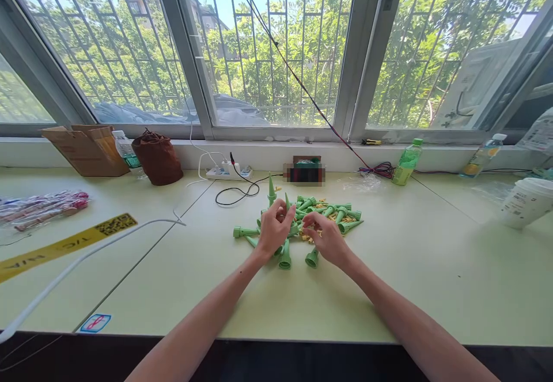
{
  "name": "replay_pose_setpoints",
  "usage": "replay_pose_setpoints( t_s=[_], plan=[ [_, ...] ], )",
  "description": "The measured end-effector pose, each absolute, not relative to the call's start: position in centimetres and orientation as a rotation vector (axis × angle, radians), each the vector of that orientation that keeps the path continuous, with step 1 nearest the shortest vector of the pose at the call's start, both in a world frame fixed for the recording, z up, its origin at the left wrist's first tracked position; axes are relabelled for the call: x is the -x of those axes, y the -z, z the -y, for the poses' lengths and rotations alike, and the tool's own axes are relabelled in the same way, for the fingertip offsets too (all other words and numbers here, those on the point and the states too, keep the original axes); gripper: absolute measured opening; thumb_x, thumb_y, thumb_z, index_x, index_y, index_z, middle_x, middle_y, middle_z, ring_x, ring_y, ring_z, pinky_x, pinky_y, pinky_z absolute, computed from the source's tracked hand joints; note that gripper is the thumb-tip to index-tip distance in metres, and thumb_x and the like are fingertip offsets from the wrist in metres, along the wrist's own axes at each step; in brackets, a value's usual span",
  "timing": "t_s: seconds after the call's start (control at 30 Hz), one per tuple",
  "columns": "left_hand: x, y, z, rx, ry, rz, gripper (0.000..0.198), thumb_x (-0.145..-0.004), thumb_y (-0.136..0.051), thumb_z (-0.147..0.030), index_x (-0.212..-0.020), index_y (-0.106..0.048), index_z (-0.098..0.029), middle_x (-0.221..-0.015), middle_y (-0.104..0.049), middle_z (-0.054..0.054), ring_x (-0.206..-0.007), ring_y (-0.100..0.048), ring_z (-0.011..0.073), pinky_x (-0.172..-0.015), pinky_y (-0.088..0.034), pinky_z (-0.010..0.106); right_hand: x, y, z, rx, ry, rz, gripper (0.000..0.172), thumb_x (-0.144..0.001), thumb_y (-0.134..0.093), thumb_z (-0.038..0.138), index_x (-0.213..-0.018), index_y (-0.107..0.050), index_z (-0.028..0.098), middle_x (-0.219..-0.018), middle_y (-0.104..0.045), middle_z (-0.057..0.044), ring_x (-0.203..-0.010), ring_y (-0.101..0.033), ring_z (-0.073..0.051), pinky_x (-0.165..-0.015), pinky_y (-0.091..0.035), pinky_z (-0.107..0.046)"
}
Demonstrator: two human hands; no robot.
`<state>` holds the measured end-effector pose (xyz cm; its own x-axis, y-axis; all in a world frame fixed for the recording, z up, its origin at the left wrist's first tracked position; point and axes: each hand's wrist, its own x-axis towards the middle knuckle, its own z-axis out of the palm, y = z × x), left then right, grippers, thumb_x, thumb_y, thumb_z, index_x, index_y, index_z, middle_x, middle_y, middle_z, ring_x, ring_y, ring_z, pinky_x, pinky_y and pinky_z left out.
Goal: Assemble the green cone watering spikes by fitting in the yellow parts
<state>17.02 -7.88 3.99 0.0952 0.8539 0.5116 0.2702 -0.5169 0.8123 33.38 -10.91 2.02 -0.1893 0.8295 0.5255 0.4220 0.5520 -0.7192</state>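
Working spot is the middle of a pale yellow-green desk (432,290), below the barred windows. Subject of interest: a heap of hollow green plastic cones with wide collared ends (341,214), mixed with small loose yellow pieces (320,204) that lie mainly at the heap's centre and back.

Left hand (276,226): closed, gripping what looks like one green tapered plastic cone (287,201), tip up between thumb and fingers. Right hand (326,235): just beside it, fingers curled inward at the heap's near edge. Whether it pinches a yellow piece, I cannot tell from here.

Progress, as I judge it: one cone in hand, plenty left. Most cones lie on their sides, pointing every which way; two near the front turn open ends towards the person. One green pointed cone at the back left (271,191) seems to stand upright (or it points straight away; hard to say).

No sorted row or separate finished pile seen. Cones and yellow pieces share one heap, so the work looks more under way than nearly over. How many cones are complete, not readable.
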Motion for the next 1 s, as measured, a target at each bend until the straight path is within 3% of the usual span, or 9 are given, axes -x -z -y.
replay_pose_setpoints(
  t_s=[0.1,0.47,1.0],
  plan=[
    [-17.02,-3.88,7.79,-1.845,-1.411,-1.104,0.031,-0.086,-0.060,-0.039,-0.074,-0.038,-0.021,-0.060,-0.054,-0.005,-0.042,-0.029,0.0050,-0.042,-0.023,0.018,-33.36,-2.29,11.02,1.025,-0.542,1.755,0.010,-0.088,-0.052,0.020,-0.097,-0.057,0.020,-0.088,-0.067,-0.005,-0.085,-0.065,-0.019,-0.074,-0.051,-0.031],
    [-17.14,-3.62,7.80,-1.912,-1.389,-1.133,0.033,-0.085,-0.061,-0.041,-0.073,-0.038,-0.020,-0.056,-0.040,-0.007,-0.045,-0.028,0.0060,-0.044,-0.022,0.018,-33.22,-2.38,11.01,1.003,-0.540,1.666,0.007,-0.088,-0.053,0.025,-0.091,-0.057,0.019,-0.087,-0.065,-0.005,-0.078,-0.063,-0.018,-0.075,-0.054,-0.031],
    [-17.28,-3.74,8.00,-1.947,-1.393,-1.169,0.037,-0.086,-0.058,-0.045,-0.069,-0.037,-0.020,-0.058,-0.033,-0.007,-0.045,-0.029,0.0066,-0.044,-0.022,0.020,-33.05,-2.63,11.37,0.949,-0.559,1.600,0.012,-0.088,-0.058,0.030,-0.097,-0.059,0.021,-0.093,-0.064,-0.006,-0.086,-0.065,-0.019,-0.082,-0.059,-0.035]
  ],
)
